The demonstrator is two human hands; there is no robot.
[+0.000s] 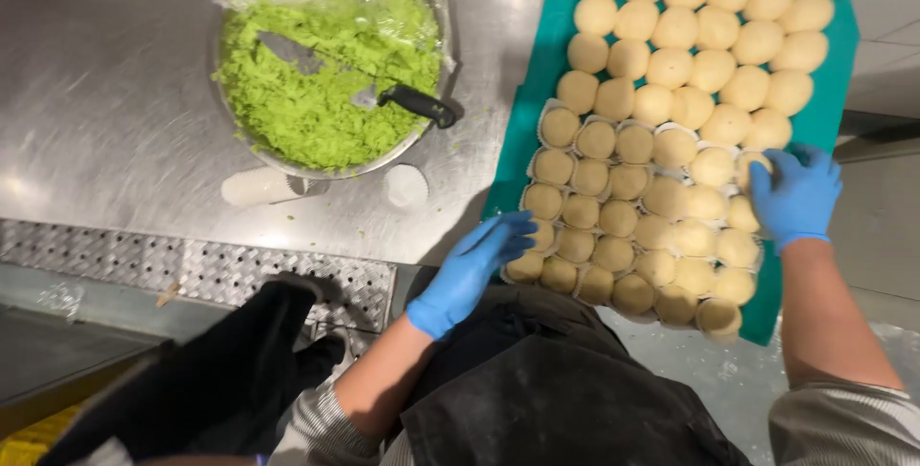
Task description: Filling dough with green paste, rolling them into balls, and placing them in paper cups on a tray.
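A teal tray (541, 64) on a steel counter carries several rows of round pale dough balls (690, 64); the nearer ones (613, 217) sit in white paper cups. My left hand (474, 265), in a blue glove, rests with fingers extended on the balls at the tray's near left corner. Over at the tray's right edge, my right hand (795, 193), also blue-gloved, curls over a cupped ball. I cannot tell whether it grips the ball.
A metal bowl (331, 64) of green crumbly filling stands at the back left, with plastic film over its rim and a black-handled scraper (412, 100) in it. A stack of white paper cups (264, 185) and a single cup (405, 185) lie beside it. A perforated steel strip (192, 270) edges the counter.
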